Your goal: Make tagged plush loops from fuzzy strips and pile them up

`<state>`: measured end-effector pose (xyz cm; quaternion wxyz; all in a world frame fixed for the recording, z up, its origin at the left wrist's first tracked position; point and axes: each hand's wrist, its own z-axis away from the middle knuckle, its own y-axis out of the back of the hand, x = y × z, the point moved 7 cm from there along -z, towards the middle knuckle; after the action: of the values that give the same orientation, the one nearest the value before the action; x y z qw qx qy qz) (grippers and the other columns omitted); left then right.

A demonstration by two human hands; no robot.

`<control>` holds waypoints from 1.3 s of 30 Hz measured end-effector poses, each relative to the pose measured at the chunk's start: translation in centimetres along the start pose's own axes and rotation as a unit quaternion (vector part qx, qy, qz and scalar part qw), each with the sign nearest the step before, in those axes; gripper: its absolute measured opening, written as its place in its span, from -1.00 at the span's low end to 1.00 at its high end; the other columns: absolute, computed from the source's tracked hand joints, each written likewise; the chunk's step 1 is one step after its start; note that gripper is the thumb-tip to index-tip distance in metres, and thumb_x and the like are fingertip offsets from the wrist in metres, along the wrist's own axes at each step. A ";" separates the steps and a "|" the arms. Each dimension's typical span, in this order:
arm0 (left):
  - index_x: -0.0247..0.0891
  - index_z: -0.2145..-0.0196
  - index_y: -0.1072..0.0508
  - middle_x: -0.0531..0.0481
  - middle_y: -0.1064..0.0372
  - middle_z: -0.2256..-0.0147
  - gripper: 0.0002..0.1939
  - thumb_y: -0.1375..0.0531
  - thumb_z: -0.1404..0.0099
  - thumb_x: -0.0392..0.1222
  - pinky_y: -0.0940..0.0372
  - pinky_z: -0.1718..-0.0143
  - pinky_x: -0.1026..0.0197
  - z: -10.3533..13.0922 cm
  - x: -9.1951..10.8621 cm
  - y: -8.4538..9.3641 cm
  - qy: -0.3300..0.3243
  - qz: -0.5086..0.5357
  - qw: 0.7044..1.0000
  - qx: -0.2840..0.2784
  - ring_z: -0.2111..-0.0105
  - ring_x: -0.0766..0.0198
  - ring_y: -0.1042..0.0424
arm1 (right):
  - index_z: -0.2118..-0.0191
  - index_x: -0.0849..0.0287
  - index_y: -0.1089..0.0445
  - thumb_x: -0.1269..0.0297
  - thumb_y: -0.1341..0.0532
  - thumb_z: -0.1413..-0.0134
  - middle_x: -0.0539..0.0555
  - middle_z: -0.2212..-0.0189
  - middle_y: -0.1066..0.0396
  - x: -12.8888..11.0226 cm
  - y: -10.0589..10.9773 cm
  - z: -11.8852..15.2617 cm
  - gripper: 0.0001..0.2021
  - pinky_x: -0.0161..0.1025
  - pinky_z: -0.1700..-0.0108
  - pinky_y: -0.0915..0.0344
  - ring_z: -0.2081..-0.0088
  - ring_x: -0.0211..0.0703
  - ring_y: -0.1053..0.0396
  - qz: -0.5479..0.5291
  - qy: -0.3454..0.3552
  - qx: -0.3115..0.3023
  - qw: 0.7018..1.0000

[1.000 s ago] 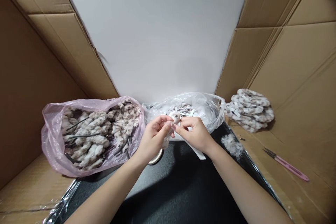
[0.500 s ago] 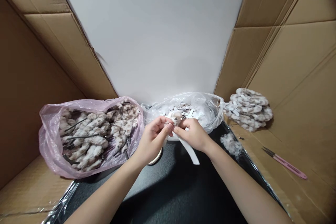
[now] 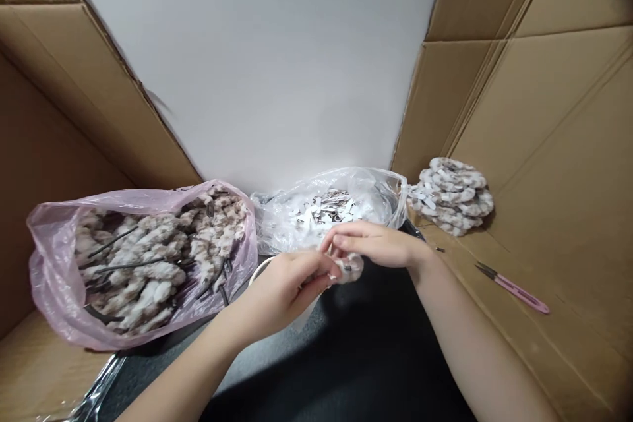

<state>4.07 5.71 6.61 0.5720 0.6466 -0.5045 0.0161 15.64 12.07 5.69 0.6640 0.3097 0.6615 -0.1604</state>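
Observation:
My left hand (image 3: 291, 287) is closed, thumb and fingers pinching one end of a small fluffy white-and-brown piece (image 3: 352, 268). Beside and just above it is my right hand (image 3: 373, 242), its fingers curved over the piece and their tips near my left fingertips. Whether the right fingers grip anything is hidden. Part of a white strip (image 3: 304, 316) hangs below my left hand. Behind the hands lies a clear plastic bag (image 3: 277, 227) with white tags and dark loops in it.
An open pink bag (image 3: 54, 277) of fluffy pieces and dark strips stands left. A fluffy bundle (image 3: 455, 198) and pink-handled snips (image 3: 521, 293) lie on cardboard at the right. A round white rim (image 3: 258, 270) shows behind my left hand. Cardboard walls flank a white panel.
The hands have turned and moved slightly lower, with my right hand now over the fluffy piece. The white strip is now mostly hidden. The whole view has shifted, moving the surroundings left.

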 end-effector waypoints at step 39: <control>-0.14 0.19 -0.56 0.00 -0.49 0.36 -0.71 -0.26 -0.21 -0.48 -0.40 0.34 0.36 0.0 -1.9 -0.5 -0.124 0.096 0.982 0.108 0.38 0.35 -0.50 | 0.10 0.15 -0.31 0.49 -0.35 0.21 -0.13 0.53 -0.39 0.2 -0.1 -0.4 -0.54 -0.32 0.32 -0.31 0.44 -0.29 -0.38 -0.033 0.006 0.199 0.979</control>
<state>3.42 6.84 5.10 0.4274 0.6501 -0.6267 0.0451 15.31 12.28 5.49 0.5792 0.4150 0.6302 -0.3084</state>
